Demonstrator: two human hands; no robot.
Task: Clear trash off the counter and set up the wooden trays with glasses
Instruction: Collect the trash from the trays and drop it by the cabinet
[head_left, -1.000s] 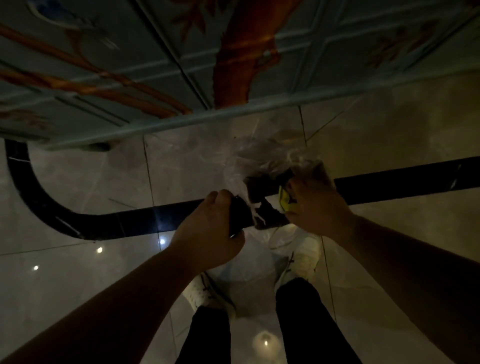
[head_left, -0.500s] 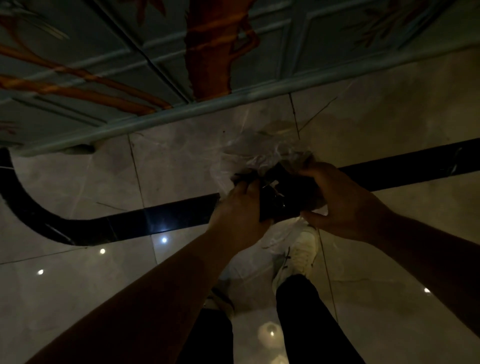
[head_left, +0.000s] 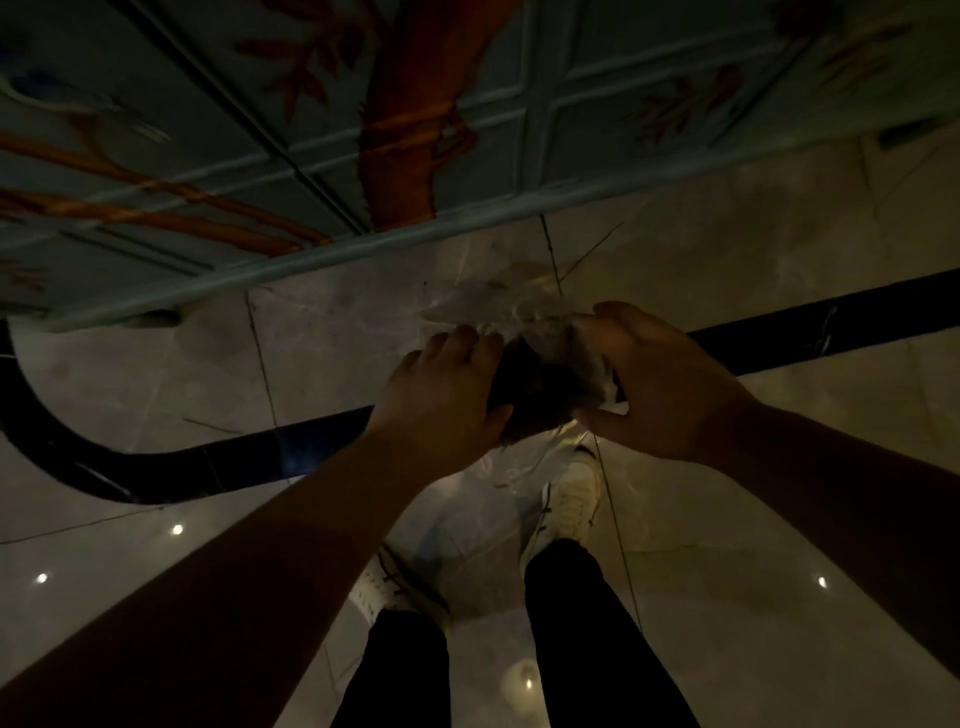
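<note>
Both my hands hold a clear plastic bag (head_left: 498, 306) with dark trash (head_left: 545, 389) bundled inside it, above the floor. My left hand (head_left: 441, 395) grips the bundle from the left, fingers curled over its top. My right hand (head_left: 660, 384) cups it from the right, thumb under and fingers over the crinkled plastic. More clear plastic hangs down below the bundle toward my feet. The scene is dim; what the dark trash is cannot be told. No trays or glasses are in view.
A painted panel front (head_left: 415, 130) with orange branch patterns rises ahead. The glossy marble floor (head_left: 779, 519) has a curved black inlay band (head_left: 156, 467). My white shoes (head_left: 571, 493) and dark trouser legs stand below the hands.
My hands have closed in around the bundle: the right hand now covers it from the right and the yellow item seen a second ago is hidden. The view shifted slightly.
</note>
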